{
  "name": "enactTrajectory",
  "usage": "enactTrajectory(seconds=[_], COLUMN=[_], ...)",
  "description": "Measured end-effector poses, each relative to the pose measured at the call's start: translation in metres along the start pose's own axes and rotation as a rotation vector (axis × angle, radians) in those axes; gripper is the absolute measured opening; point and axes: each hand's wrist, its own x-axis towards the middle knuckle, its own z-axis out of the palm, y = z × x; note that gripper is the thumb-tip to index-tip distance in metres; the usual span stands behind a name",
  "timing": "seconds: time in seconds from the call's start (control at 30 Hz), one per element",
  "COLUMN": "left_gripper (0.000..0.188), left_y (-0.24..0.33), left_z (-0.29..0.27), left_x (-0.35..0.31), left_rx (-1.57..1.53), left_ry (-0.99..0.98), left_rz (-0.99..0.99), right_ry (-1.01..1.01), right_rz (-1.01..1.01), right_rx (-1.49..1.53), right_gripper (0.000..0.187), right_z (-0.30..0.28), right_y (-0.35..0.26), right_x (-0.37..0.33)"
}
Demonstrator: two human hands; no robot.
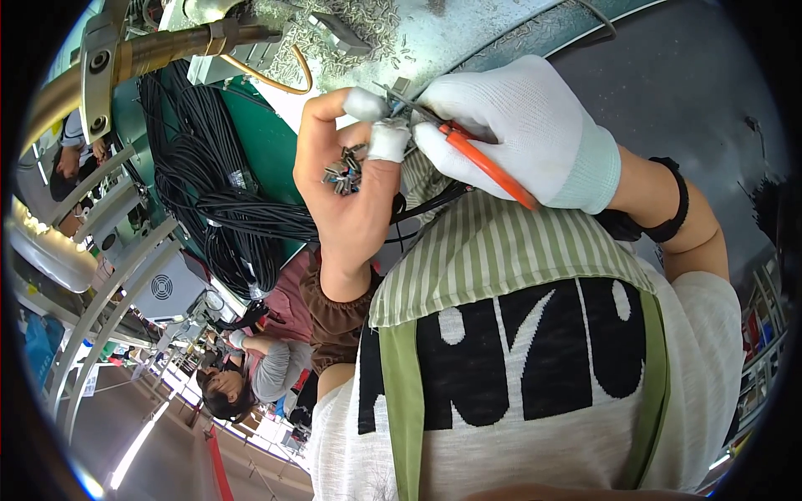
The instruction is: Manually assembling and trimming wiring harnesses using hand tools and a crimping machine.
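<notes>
My left hand (342, 192) is bare except for white covers on the thumb and a finger. Those two fingertips pinch a small metal piece (399, 86), partly hidden by the tool. Several more small metal pieces (342, 171), like connector shells, lie in its curled palm. My right hand (535, 134), in a white knit glove, is closed around an orange-handled tool (493, 169) with thin metal tips. Its tips reach the pinched piece between the left fingertips. Whether they grip or only touch it, I cannot tell.
Many loose small metal pieces (368, 21) cover the pale worktop, with a metal block (338, 33) among them. Bundled black cables (200, 167) lie on a green surface at left. A brass-coloured bar (167, 50) juts in at upper left. Another person (251, 376) sits at lower left.
</notes>
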Motion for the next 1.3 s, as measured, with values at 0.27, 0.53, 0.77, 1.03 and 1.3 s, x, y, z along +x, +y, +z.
enactTrajectory(seconds=[0.27, 0.53, 0.77, 1.03, 1.3], left_gripper=[0.015, 0.014, 0.011, 0.021, 0.017], left_y=[0.000, -0.004, -0.020, -0.025, -0.007], left_z=[-0.001, -0.025, -0.063, -0.071, -0.084], left_x=[0.009, 0.019, 0.042, 0.074, 0.082], left_rx=[0.060, -0.369, -0.546, -0.430, -0.089], left_ry=[0.117, 0.029, 0.146, -0.042, 0.013], left_rz=[-0.048, -0.383, -0.352, -0.239, -0.205], right_ry=[-0.007, -0.119, -0.082, -0.089, -0.362], right_rz=[0.021, -0.004, 0.116, -0.288, 0.349], right_rx=[-0.117, 0.107, 0.117, -0.078, 0.591], right_gripper=[0.017, 0.018, 0.033, 0.031, 0.025], right_z=[-0.005, 0.001, -0.018, 0.010, -0.001], right_y=[-0.006, 0.014, 0.021, 0.046, 0.013], right_x=[0.011, 0.025, 0.069, 0.117, 0.130])
